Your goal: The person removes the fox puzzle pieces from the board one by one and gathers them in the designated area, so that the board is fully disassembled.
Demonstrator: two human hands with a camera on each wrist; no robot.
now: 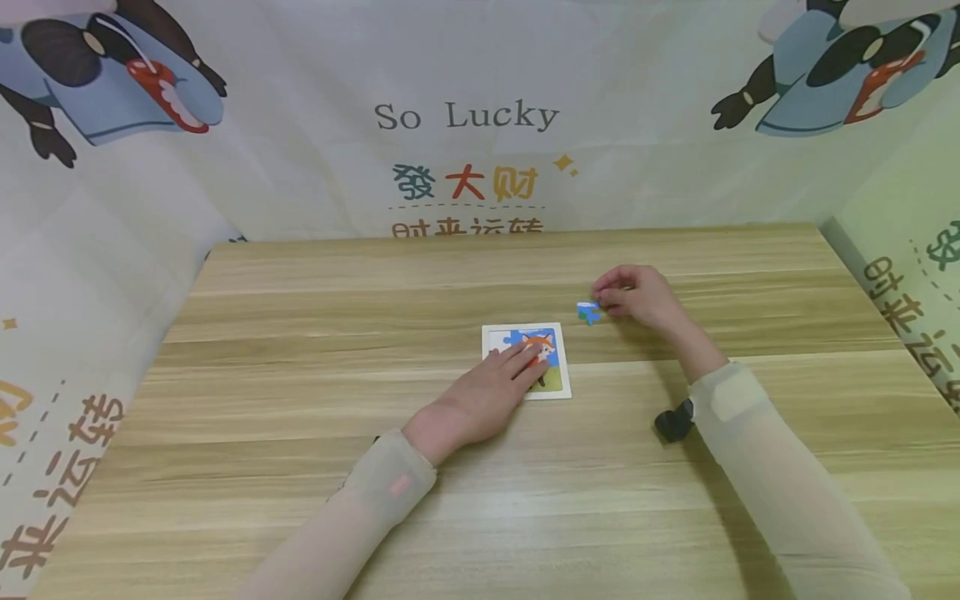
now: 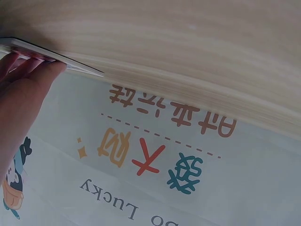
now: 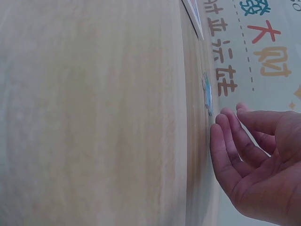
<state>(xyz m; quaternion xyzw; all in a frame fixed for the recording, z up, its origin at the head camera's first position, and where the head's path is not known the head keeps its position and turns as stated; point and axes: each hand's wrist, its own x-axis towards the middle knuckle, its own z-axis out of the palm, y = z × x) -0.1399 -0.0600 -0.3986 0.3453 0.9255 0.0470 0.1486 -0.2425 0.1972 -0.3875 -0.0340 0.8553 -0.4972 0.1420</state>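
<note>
A small square jigsaw puzzle (image 1: 564, 386) with a white frame and a fox picture lies on the table; its upper left part is pale, without picture. My left hand (image 1: 487, 392) rests flat on it, fingers extended over the fox. In the left wrist view, the fingertips of that hand (image 2: 28, 84) touch the puzzle board (image 2: 80, 66). A loose blue, white and green puzzle piece (image 1: 588, 312) lies right of the frame. Beside its right edge is my right hand (image 1: 637, 296), fingers loosely bent. The right wrist view shows the piece (image 3: 207, 94) just beyond these fingertips, apparently not gripped.
The wooden table (image 1: 300, 350) spreads around both hands. A printed cloth (image 1: 465, 67) with lettering and cartoon figures rises behind and beside it. A black device (image 1: 673, 422) sits at the right sleeve cuff.
</note>
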